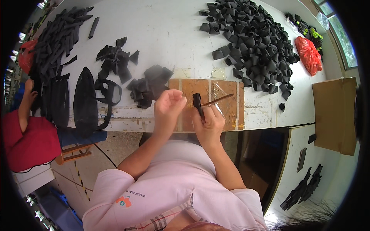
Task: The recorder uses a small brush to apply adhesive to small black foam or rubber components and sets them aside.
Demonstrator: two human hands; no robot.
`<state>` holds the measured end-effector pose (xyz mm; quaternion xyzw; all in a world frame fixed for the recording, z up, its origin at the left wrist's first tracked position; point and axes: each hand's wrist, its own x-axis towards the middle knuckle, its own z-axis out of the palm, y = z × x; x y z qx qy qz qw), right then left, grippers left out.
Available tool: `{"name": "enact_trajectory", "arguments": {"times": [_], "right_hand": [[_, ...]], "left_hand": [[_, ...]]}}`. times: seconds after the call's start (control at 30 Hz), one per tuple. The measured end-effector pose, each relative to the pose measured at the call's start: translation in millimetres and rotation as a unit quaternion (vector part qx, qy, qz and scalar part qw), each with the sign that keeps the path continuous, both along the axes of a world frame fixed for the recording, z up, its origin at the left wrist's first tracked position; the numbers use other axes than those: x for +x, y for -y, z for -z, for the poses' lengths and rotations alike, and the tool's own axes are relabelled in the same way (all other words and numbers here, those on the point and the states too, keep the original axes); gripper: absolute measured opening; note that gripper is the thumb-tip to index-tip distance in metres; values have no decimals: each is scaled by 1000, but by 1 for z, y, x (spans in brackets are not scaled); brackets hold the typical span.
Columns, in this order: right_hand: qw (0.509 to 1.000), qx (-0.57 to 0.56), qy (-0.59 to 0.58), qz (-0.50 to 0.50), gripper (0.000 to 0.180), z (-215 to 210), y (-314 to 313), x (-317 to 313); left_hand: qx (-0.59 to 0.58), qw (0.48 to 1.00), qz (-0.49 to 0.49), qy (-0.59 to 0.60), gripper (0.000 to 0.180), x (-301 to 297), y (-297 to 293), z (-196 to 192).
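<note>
My right hand (211,121) is closed around a narrow folded black fabric piece (197,101), which sticks up past the thumb. A thin brown stick (223,99) slants out to the right from that same grip. To its left, my left hand (166,109) is raised with fingers loosely bent and apart from the thumb, nothing visible in them. Both hands are over a brown board (185,88) with strips of tape at the table's near edge. Beside my left hand lies a loose heap of black fabric pieces (148,86).
Black fabric loops (254,42) are heaped at the far right, near a red plastic bag (308,56) and a cardboard box (334,115). Flat black strips (63,32) and black pouches (84,100) lie at left. Another person's arm (24,106) is at far left.
</note>
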<state>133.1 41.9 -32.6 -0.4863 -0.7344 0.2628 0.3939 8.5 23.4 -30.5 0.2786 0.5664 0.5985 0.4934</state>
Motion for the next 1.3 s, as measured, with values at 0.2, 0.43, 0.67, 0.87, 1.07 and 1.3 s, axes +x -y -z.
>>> {"name": "enact_trajectory", "arguments": {"times": [0.2,0.43,0.67,0.87,1.07,1.3], "right_hand": [[975,180,128,-10,17,0,1,5],[961,199,190,-41,18,7,6,12],[986,-126,-81,-67,23,-16,3,17],[997,65,0,-45,15,-13,3,12],[993,-71,-89,-19,17,-20,1,14],[996,83,8,-21,11,-17,-5,12]], "left_hand": [[-55,996,64,26,15,4,-3,-13],[-68,993,81,52,12,2,-3,-5],[3,990,136,-47,3,2,2,-6],[106,912,79,-388,1,20,7,-7],[20,993,101,-51,3,15,0,-6],[115,944,91,-295,5,22,4,0]]}}
